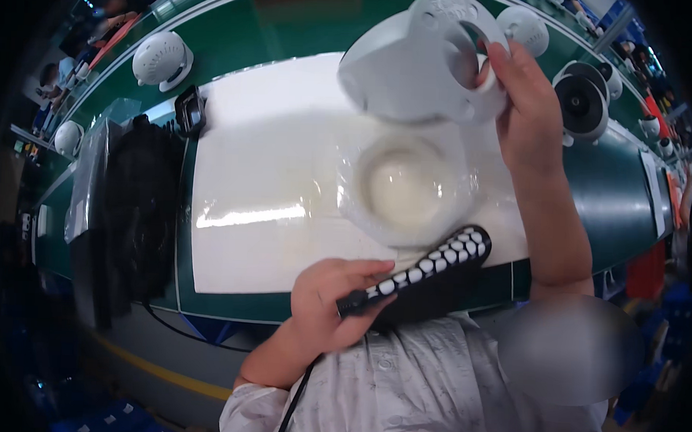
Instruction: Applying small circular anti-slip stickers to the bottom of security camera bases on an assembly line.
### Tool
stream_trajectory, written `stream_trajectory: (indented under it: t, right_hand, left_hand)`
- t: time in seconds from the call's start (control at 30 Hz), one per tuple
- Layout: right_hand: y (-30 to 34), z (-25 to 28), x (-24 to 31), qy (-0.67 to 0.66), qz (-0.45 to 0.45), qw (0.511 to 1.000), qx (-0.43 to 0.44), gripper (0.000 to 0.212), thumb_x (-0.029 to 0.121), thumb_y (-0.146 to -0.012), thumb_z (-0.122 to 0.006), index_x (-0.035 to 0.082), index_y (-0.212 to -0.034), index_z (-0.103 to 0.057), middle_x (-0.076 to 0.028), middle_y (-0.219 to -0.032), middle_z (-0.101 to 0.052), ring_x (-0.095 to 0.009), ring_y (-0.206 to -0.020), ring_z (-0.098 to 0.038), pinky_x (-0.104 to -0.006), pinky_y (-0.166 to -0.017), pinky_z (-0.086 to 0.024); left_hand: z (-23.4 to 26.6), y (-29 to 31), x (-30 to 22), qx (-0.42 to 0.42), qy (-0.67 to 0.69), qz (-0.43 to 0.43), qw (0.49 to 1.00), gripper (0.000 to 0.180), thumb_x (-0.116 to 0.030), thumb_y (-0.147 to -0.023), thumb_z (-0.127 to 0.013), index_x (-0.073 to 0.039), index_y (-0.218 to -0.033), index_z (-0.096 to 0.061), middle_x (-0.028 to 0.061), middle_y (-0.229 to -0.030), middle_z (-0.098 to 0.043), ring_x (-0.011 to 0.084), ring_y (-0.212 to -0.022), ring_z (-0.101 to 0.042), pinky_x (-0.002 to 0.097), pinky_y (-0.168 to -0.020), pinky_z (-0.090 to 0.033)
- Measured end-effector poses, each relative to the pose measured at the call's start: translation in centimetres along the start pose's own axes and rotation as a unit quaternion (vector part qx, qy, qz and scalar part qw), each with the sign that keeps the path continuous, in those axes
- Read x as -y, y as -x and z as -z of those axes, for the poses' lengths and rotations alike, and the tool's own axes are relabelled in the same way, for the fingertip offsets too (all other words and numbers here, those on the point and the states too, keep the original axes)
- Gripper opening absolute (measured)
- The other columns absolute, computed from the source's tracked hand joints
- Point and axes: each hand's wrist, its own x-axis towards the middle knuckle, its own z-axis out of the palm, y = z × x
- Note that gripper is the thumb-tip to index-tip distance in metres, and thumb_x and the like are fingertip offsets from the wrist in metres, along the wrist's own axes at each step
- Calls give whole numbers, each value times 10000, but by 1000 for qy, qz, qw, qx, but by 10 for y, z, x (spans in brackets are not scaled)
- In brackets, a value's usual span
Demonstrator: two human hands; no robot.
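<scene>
My right hand [529, 104] grips the rim of a large white plastic housing [401, 69] by an opening in it. The housing is held tilted above the far side of the white work mat [264, 167]. Closer to me, a round, shallow white part [406, 189] rests on the mat in clear plastic film. My left hand [331, 303] is closed around the narrow end of a long black tool [436, 263] with rows of white hexagonal patches. This tool slants up to the right at the mat's near edge. Its exact kind is unclear.
White rounded devices on stands, one at the back left [161, 59] and one at the back right [522, 30], stand on the green bench. A black round speaker-like part [581, 106] sits at right. Dark bagged items [141, 201] line the left side. Other people work farther off.
</scene>
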Motion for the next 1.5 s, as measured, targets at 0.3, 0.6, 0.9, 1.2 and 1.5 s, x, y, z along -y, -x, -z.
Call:
stream_trajectory:
  t: [0.3, 0.6, 0.9, 1.2, 1.5]
  right_hand:
    - [81, -16, 11, -49, -164, 985, -35, 362, 258, -860, -486, -15, -1092, -435, -62, -895, -543, -101, -763, -540, -232, -680, -453]
    - [148, -32, 25, 425, 250, 870, 20, 316, 112, -639, -692, 40, -923, -572, -90, -946, -535, -241, -911, -487, -324, -783, -395]
    - [141, -56, 22, 399, 362, 839, 72, 236, 78, -547, -681, 123, -771, -622, -4, -898, -566, -209, -908, -505, -290, -733, -372]
    - [127, -72, 33, 269, 241, 905, 225, 303, -46, -672, -611, 69, -928, -497, -81, -768, -562, -246, -797, -557, -334, -663, -430]
    - [114, -71, 49, 247, 99, 908, 323, 619, -120, -655, -575, 31, -1197, -318, -69, -835, -491, -128, -724, -510, -216, -639, -421]
  left_hand:
    - [-3, 2, -5, -67, 23, 15, 997, 172, -5, -615, -695, -15, -726, -564, 77, -719, -595, 177, -562, -544, 237, -517, -418]
    - [-5, 6, 0, -59, 17, -57, 996, 185, 14, -600, -695, -13, -729, -564, 80, -708, -595, 172, -545, -546, 237, -490, -416]
    - [-5, 5, -4, -48, 29, -68, 996, 215, 35, -604, -665, -7, -792, -570, 104, -729, -598, 196, -594, -578, 251, -520, -442]
    - [-2, 6, -2, -37, 2, -111, 993, 293, 22, -519, -635, -13, -799, -555, 113, -757, -583, 257, -629, -563, 299, -546, -445]
    - [-3, 10, -1, -20, -75, -119, 990, 279, 1, -500, -647, -52, -761, -563, 65, -770, -598, 228, -657, -561, 289, -563, -435]
